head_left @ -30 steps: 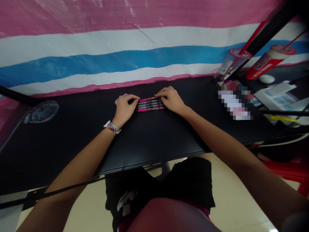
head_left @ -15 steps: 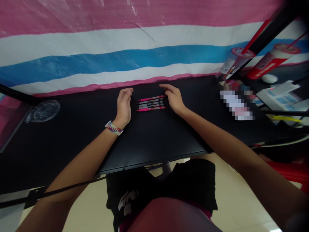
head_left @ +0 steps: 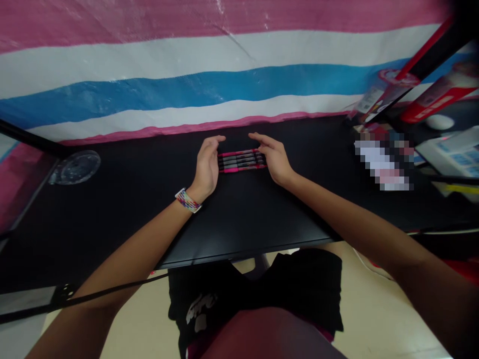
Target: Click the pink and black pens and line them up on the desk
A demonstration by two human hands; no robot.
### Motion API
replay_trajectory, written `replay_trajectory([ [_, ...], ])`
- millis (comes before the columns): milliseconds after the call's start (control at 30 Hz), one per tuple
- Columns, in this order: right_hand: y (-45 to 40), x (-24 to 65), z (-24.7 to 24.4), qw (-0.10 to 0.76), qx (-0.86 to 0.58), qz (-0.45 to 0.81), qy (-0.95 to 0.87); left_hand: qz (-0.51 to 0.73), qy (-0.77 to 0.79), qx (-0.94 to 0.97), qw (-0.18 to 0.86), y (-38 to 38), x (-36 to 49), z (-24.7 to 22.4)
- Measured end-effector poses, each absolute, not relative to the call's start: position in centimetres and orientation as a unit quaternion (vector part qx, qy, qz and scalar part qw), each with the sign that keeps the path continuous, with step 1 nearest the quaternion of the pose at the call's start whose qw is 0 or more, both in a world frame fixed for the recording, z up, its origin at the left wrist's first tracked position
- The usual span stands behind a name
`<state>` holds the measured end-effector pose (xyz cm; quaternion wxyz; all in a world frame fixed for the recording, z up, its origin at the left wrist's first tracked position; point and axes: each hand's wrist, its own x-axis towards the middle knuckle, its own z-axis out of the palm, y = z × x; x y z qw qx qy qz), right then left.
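Several pens (head_left: 241, 161) lie side by side in a neat row on the black table (head_left: 239, 214). The nearest and farthest have pink grips; those between look grey and black. My left hand (head_left: 208, 167) stands on edge at the left ends of the pens, palm inward, fingers extended. At their right ends my right hand (head_left: 276, 159) faces it the same way, with its fingers over or against the tips. Both hands are open and grasp nothing. A multicoloured woven band (head_left: 188, 200) circles my left wrist.
A clear plastic lid (head_left: 77, 167) lies at the left. At the right are a cup with a red straw (head_left: 392, 85), a red and white cup (head_left: 436, 102), a white rounded object (head_left: 440, 122) and a blurred-out paper item (head_left: 383, 162). A striped sheet (head_left: 187, 89) hangs behind.
My hands have come closer together, the left one moving right up to the pen ends. The right hand now overlaps the right ends slightly more. The camera view has shifted a little.
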<state>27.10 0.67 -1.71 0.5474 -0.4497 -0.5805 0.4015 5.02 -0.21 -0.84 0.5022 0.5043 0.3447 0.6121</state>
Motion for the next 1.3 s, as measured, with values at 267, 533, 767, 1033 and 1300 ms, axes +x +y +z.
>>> replay_trajectory([
  [267, -0.8, 27.1, -1.6, 0.506, -0.471, 0.368, -0.621, 0.614, 0.361, 0.526, 0.465, -1.1, 5.3, -0.8],
  [533, -3.0, 26.4, -0.6, 0.433, -0.405, 0.153, -0.79, 0.558, 0.453, 0.603, 0.345, -0.5, 4.1, -1.1],
  [767, -4.0, 26.2, 0.5, 0.391, -0.3, 0.117, -0.862, 0.534, 0.457, 0.641, 0.309, -0.4, 3.7, -0.5],
  [1033, -3.2, 27.2, 1.2, 0.297, -0.231, 0.003, -0.927, 0.525, 0.442, 0.668, 0.287, -1.2, 4.0, 0.3],
  [1300, -2.4, 27.4, 0.5, 0.494, -0.287, 0.161, -0.805, 0.367, 0.391, 0.833, 0.135, -3.1, 3.9, 2.5],
])
